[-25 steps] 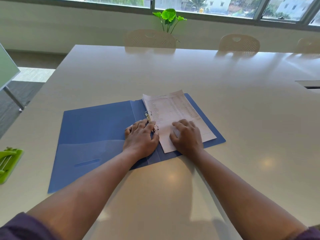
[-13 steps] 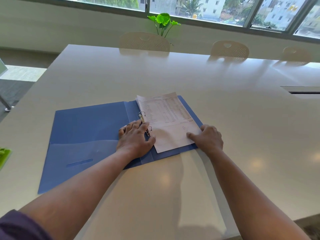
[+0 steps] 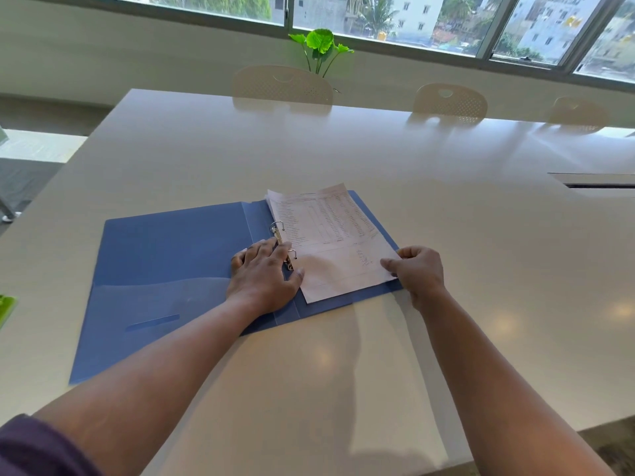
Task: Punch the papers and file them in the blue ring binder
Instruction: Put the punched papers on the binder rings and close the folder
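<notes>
In the head view I see the blue ring binder lying open on the big table, and the papers lie on its right half, next to the metal rings. My left hand lies flat and loose on the middle of the binder, its fingers touching the rings, holding nothing. My right hand is curled at the right edge of the papers and the cover; I think it pinches that edge, but I cannot tell for sure. I think the filing is almost done. Next I must check the rings are snapped shut, then fold one cover over. A second ago my right hand pressed flat on the papers near the rings; now it is out at the edge
</notes>
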`<state>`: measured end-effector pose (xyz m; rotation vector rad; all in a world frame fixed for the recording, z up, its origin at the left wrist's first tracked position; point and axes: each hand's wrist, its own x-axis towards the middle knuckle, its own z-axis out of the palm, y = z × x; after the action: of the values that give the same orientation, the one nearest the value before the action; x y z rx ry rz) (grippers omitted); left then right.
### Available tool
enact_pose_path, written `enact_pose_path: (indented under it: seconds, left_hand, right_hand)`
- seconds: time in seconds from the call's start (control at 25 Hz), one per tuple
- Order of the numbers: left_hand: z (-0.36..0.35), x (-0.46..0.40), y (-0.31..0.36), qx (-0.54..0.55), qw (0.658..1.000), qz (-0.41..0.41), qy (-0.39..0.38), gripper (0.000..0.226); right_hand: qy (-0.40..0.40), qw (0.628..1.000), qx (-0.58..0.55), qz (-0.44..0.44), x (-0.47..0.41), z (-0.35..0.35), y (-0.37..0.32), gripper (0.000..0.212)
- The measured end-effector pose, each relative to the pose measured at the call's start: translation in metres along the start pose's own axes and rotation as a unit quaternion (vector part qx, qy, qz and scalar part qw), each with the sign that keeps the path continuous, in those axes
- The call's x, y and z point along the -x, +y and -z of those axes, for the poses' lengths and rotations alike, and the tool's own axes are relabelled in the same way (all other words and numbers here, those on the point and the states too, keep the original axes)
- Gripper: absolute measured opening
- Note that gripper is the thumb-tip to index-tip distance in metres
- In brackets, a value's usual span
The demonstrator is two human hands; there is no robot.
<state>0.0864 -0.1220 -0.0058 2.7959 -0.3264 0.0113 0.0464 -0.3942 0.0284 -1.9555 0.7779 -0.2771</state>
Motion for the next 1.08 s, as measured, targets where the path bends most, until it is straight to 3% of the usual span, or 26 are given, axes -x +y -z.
enact_pose_path:
  seconds: [0.16,0.28,0.36,0.44,0.52,0.6,0.68,0.84,1.08]
  left_hand:
    - [0.001,-0.001,0.0,0.004,1.0,0.002,-0.003,0.073]
    - [0.004,-0.003,0.0,0.016,1.0,0.013,-0.018,0.075]
    - [0.008,-0.004,0.0,0.078,0.996,0.025,-0.019,0.078]
    - [0.022,-0.005,0.001,0.275,0.96,0.051,-0.004,0.082]
    - [0.043,-0.005,0.004,0.483,0.874,0.054,0.028,0.082]
    - [0.062,-0.005,0.006,0.596,0.799,0.063,0.05,0.065]
    - [0.076,-0.004,0.006,0.646,0.751,0.114,0.076,0.034]
    - [0.085,0.0,0.0,0.655,0.729,0.193,0.051,0.013]
    - [0.088,-0.001,-0.008,0.65,0.726,0.218,0.058,0.01]
  right_hand:
    - [-0.013,0.997,-0.061,0.055,0.016,-0.004,-0.018,0.012]
    - [-0.098,0.986,-0.048,0.129,0.032,-0.008,-0.038,0.008]
    - [-0.166,0.97,-0.029,0.176,0.044,-0.013,-0.048,0.011]
    - [-0.221,0.947,0.016,0.231,0.058,-0.02,-0.057,0.016]
    - [-0.255,0.918,0.087,0.291,0.071,-0.028,-0.066,0.018]
    - [-0.268,0.896,0.119,0.332,0.082,-0.035,-0.073,0.018]
    - [-0.277,0.888,0.118,0.348,0.088,-0.039,-0.077,0.018]
    - [-0.299,0.879,0.119,0.353,0.091,-0.042,-0.081,0.012]
    - [-0.336,0.873,0.101,0.34,0.098,-0.044,-0.081,0.011]
